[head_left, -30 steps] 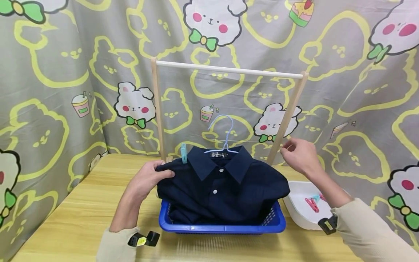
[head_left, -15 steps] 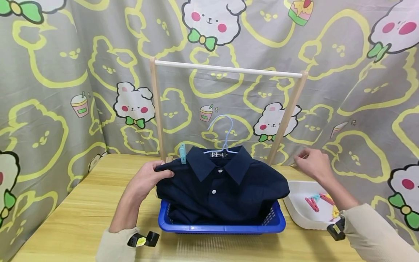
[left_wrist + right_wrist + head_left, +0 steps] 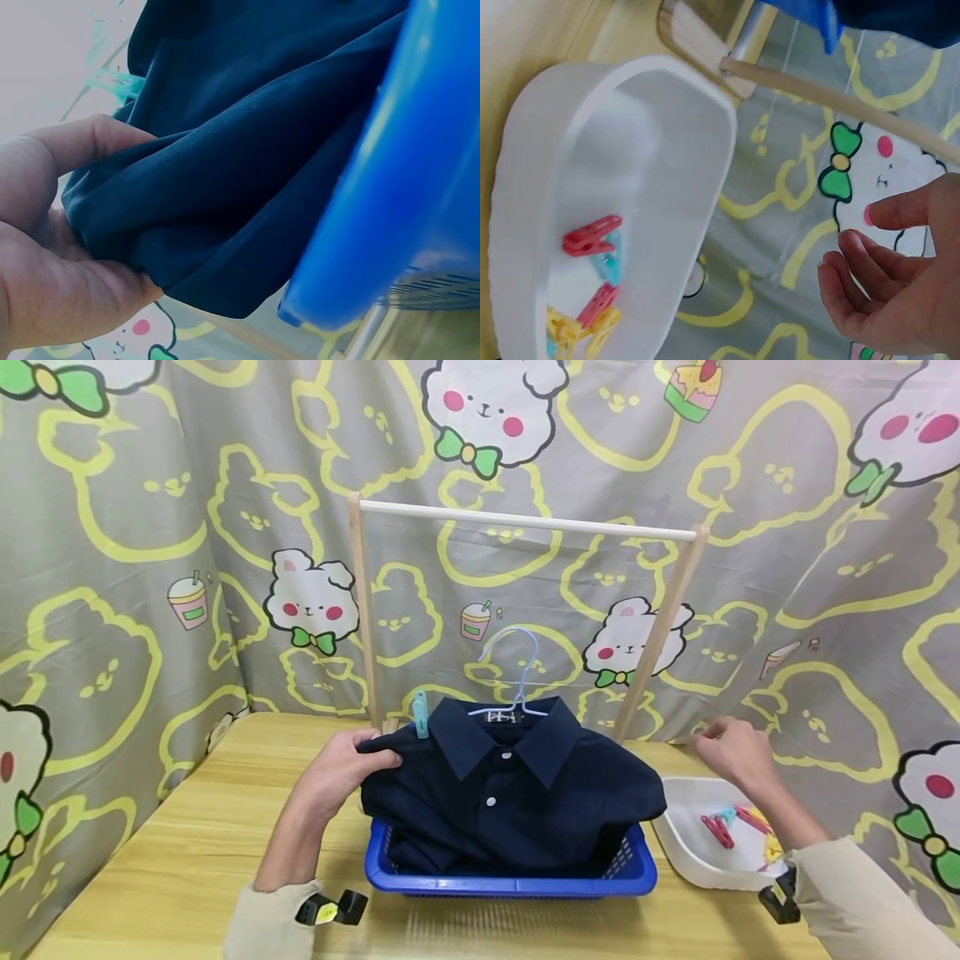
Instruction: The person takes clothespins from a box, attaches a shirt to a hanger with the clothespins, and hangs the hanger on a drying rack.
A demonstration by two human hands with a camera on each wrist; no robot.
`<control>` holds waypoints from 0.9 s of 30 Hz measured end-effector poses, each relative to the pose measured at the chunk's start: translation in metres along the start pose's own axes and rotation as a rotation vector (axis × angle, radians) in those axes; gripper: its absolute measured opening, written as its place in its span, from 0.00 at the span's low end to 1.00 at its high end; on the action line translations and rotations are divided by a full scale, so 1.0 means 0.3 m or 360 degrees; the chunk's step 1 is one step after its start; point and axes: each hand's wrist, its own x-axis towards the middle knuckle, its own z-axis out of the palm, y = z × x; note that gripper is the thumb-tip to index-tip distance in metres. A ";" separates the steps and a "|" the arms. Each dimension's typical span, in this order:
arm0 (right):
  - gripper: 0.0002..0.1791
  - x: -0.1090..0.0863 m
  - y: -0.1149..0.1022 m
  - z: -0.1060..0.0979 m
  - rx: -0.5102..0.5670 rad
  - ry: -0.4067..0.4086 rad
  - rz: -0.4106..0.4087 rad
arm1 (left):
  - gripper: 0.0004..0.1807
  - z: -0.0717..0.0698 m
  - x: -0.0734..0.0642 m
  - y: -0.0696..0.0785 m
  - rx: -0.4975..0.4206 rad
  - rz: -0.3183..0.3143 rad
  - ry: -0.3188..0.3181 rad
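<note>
A dark navy collared shirt (image 3: 517, 814) with white buttons sits bunched in a blue basket (image 3: 510, 885). From its collar rises the hook of a pale blue hanger (image 3: 521, 672). My left hand (image 3: 341, 772) grips the shirt's left-side shoulder; the left wrist view shows the cloth folded between thumb and fingers. A turquoise clothespin (image 3: 422, 714) stands on the shoulder beside the collar. My right hand (image 3: 735, 750) hovers over the far side of a white tray (image 3: 675, 839), fingers loosely curled with nothing in them. Inside the tray lie red clothespins (image 3: 592, 236) along with turquoise and yellow ones.
Behind the basket stands a wooden rack with a white crossbar (image 3: 525, 520) and two posts, the right post (image 3: 660, 631) between shirt and right hand. A patterned curtain (image 3: 420, 435) hangs around the wooden table (image 3: 187, 852).
My right hand has moved right and down, from near the rack's right post to above the tray, uncovering more clothespins. My left hand keeps its grip on the shirt.
</note>
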 end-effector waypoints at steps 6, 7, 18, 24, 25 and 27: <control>0.21 0.002 0.063 0.013 0.0002 -0.0072 0.0077 | 0.12 0.001 0.000 0.002 0.0018 -0.0014 0.0003; 0.21 0.002 0.073 0.016 -0.0001 -0.0083 0.0086 | 0.12 0.001 0.001 0.001 0.0022 -0.0018 0.0006; 0.14 0.000 0.179 0.071 -0.0142 -0.0209 0.0094 | 0.12 0.000 0.009 -0.010 0.0044 -0.0036 0.0033; 0.16 -0.001 0.210 0.100 -0.0217 -0.0272 0.0103 | 0.13 -0.001 0.009 -0.008 0.0053 -0.0024 0.0038; 0.17 -0.001 0.214 0.106 -0.0203 -0.0298 0.0133 | 0.13 -0.001 0.008 -0.008 0.0054 -0.0023 0.0038; 0.16 -0.002 0.221 0.115 -0.0209 -0.0335 0.0166 | 0.13 -0.001 0.009 -0.007 0.0059 -0.0020 0.0036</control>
